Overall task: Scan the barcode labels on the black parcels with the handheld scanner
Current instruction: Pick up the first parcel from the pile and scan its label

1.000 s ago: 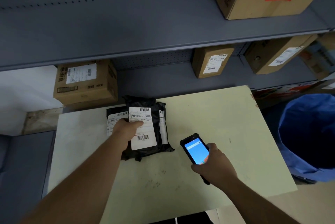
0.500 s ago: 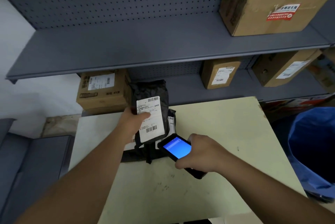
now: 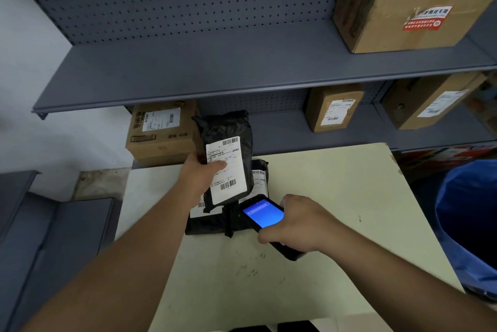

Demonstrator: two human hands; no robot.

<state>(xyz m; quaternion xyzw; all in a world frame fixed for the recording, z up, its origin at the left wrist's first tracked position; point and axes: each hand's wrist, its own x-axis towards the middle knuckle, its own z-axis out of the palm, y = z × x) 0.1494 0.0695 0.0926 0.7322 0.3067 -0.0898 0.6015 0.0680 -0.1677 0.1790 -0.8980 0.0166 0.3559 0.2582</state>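
My left hand [image 3: 200,174] holds a black parcel [image 3: 228,130] upright above the pale table [image 3: 336,197], its white barcode label [image 3: 227,170] facing me. My right hand [image 3: 298,222] grips the black handheld scanner [image 3: 265,216], whose blue screen is lit; its top end sits just below the label's lower barcode. More black parcels [image 3: 209,226] with white labels lie stacked flat on the table under the raised one, partly hidden by it and the scanner.
Grey metal shelves [image 3: 215,73] run behind the table, with cardboard boxes [image 3: 161,132] on the lower and upper levels. A blue bin [image 3: 468,224] stands to the right of the table. Grey units sit low on the left.
My left hand lifted the top black parcel off the stack and stood it upright. My right hand brought the scanner left and forward to just under the label.
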